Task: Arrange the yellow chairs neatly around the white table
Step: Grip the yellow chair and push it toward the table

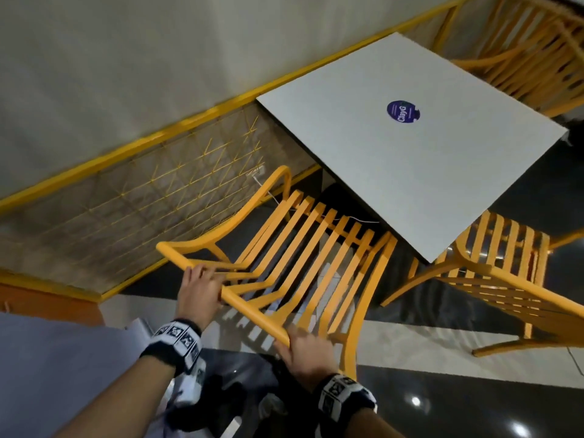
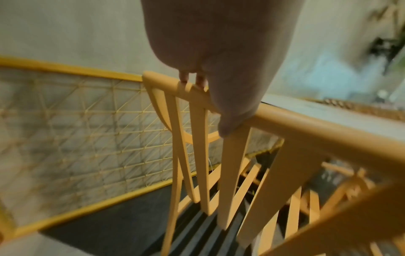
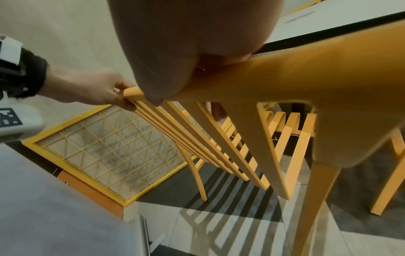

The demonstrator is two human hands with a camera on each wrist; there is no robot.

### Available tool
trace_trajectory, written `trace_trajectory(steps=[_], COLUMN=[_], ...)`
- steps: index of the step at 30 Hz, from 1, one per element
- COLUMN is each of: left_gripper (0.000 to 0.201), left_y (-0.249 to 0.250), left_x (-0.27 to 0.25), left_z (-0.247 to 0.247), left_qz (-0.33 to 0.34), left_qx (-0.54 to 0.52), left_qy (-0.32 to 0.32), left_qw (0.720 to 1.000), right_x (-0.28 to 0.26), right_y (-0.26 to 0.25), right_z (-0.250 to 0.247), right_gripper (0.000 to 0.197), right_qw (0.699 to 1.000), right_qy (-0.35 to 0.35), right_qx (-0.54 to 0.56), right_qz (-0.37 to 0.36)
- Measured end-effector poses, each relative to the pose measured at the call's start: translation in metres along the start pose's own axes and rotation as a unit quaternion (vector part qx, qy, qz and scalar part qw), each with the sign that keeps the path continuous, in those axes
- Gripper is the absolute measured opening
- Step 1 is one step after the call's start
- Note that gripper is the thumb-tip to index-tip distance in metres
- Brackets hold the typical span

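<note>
A yellow slatted chair [image 1: 303,248] stands in front of me, its seat front partly tucked under the near-left edge of the white square table [image 1: 395,159]. My left hand [image 1: 202,286] grips the chair's top back rail [image 1: 252,308] near its left end. My right hand [image 1: 303,349] grips the same rail at its right end. The left wrist view shows my fingers [image 2: 192,79] curled over the rail [image 2: 306,124]. In the right wrist view my right hand [image 3: 197,69] wraps the rail [image 3: 285,78], with the left hand [image 3: 105,90] further along.
A second yellow chair [image 1: 499,273] stands at the table's near-right side, a third [image 1: 521,52] at the far side. A yellow-framed mesh panel [image 1: 151,184] runs along the wall on the left. A round blue sticker [image 1: 403,111] sits on the tabletop. The floor has dark and pale tiles.
</note>
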State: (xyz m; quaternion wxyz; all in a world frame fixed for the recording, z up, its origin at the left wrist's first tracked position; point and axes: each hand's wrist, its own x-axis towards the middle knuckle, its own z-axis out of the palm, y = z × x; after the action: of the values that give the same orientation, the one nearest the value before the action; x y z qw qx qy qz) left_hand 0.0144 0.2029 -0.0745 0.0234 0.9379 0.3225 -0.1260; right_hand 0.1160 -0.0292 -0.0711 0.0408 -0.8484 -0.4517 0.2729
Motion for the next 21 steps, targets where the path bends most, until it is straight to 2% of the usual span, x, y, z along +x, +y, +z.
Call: trace_trajectory(steps=[2,5,9,11,13,14,18,21], left_gripper=[0.03,0.028,0.028,0.025,0.023,0.024,0.026,0.023], left_y=[0.006,0.012,0.004,-0.002,-0.006,-0.009,-0.022,-0.031], left_x=[-0.001,0.011,0.027,0.033,0.042,0.047,0.072,0.09], left_z=[0.002,-0.003,-0.007,-0.008,-0.009,-0.008,-0.012,-0.016], left_qz=[0.034,0.073,0.11,0.122,0.137,0.142,0.165,0.173], left_qx=[0.042,0.079,0.096,0.088,0.085,0.085,0.073,0.068], left_qy=[-0.031,-0.085,-0.11,-0.106,-0.098,-0.097,-0.082,-0.072], left_qw=[0.998,0.991,0.983,0.983,0.982,0.981,0.98,0.98], right_x=[-0.005,-0.004,0.004,0.012,0.017,0.021,0.04,0.056], right_y=[0.004,0.006,0.003,-0.001,-0.008,-0.01,-0.02,-0.035], right_z=[0.003,0.007,0.012,0.011,0.007,0.011,0.011,0.001], right_gripper=[0.046,0.05,0.089,0.076,0.053,0.05,0.056,0.055], right_qw=[1.0,1.0,0.999,0.997,0.998,0.997,0.993,0.992], right_qy=[-0.006,0.012,0.041,0.07,0.028,0.04,0.096,0.094], right_qx=[0.008,0.007,-0.014,-0.04,-0.043,-0.049,-0.054,-0.05], right_qz=[-0.011,-0.01,-0.005,0.018,0.046,0.043,0.043,0.072])
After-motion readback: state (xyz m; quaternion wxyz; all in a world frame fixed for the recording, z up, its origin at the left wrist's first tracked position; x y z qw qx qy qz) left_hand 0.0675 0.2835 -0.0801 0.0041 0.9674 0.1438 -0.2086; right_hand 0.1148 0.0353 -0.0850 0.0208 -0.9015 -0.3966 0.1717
